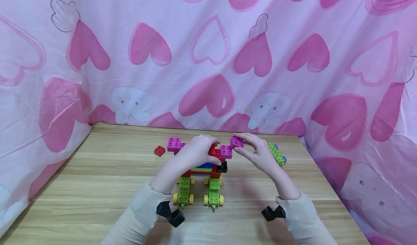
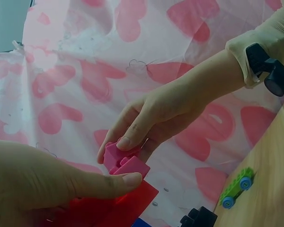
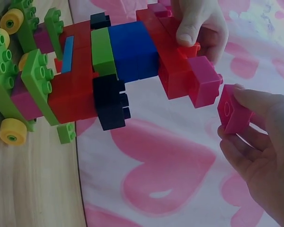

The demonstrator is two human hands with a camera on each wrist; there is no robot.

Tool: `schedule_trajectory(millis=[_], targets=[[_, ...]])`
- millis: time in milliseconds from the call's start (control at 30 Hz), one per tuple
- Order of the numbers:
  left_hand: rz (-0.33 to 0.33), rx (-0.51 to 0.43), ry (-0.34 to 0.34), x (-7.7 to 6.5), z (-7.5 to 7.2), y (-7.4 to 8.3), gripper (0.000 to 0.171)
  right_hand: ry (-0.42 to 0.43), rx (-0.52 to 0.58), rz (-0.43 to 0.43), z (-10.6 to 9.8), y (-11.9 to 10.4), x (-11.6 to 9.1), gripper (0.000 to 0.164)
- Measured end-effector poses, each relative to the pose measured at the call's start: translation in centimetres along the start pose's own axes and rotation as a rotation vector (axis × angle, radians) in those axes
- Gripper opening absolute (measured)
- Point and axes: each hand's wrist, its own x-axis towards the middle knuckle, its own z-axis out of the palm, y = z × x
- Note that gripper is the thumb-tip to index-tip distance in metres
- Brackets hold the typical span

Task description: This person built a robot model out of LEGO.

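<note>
My left hand (image 1: pixel 198 149) grips the red upper bricks (image 3: pixel 173 66) of a toy brick model, its thumb along the near side. A pink brick (image 1: pixel 226 151) sits on the model's right end. Just right of that, my right hand (image 1: pixel 258 152) pinches a loose pink brick (image 3: pixel 235 113) between thumb and fingers; its hollow underside faces the model in the right wrist view. Below the red row are a blue brick (image 3: pixel 134 49), a black brick (image 3: pixel 109 101) and green wheeled bases (image 1: pixel 214 194) with yellow wheels. The left hand hides part of the model in the head view.
A small red brick (image 1: pixel 159 151) lies on the wooden table (image 1: pixel 107 187), left of the model. On the right is a green wheeled base with blue wheels (image 1: pixel 276 152). A pink heart-patterned cloth (image 1: pixel 208 93) hangs behind and along both sides.
</note>
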Motion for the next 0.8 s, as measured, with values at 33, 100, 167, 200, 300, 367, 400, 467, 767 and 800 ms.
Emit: schedule_trajectory(millis=[33,100,167,200,300,367,400,467,767,800], targets=[[0.008,0.007,0.004,0.02,-0.03,0.08,0.06,-0.005,0.003,-0.005,-0.04,-0.08,-0.02,0.04],[0.022,0.019,0.01,0.07,-0.04,0.23,0.059,-0.018,0.007,-0.02,-0.09,-0.24,-0.04,0.04],[0.036,0.031,0.013,0.16,-0.02,0.36,0.059,-0.032,0.007,-0.035,-0.12,-0.32,-0.07,0.041],[0.038,0.029,0.012,0.24,0.02,0.39,0.058,-0.039,0.01,-0.042,-0.12,-0.36,-0.06,0.041],[0.047,0.025,0.013,0.42,0.14,0.44,0.055,-0.057,0.008,-0.061,-0.09,-0.37,-0.08,0.041],[0.056,0.021,0.013,0.52,0.21,0.41,0.049,-0.064,0.01,-0.069,-0.06,-0.39,-0.12,0.04],[0.06,0.018,0.012,0.56,0.25,0.39,0.046,-0.065,0.01,-0.07,-0.04,-0.44,-0.14,0.04],[0.067,0.012,0.009,0.64,0.33,0.34,0.04,-0.067,0.014,-0.07,-0.03,-0.52,-0.19,0.04],[0.054,-0.021,-0.007,0.84,0.47,0.3,0.034,-0.103,0.014,-0.044,-0.08,-0.97,-0.2,0.04],[0.055,-0.023,-0.007,0.84,0.47,0.32,0.034,-0.108,0.013,-0.042,-0.09,-1.01,-0.21,0.04]])
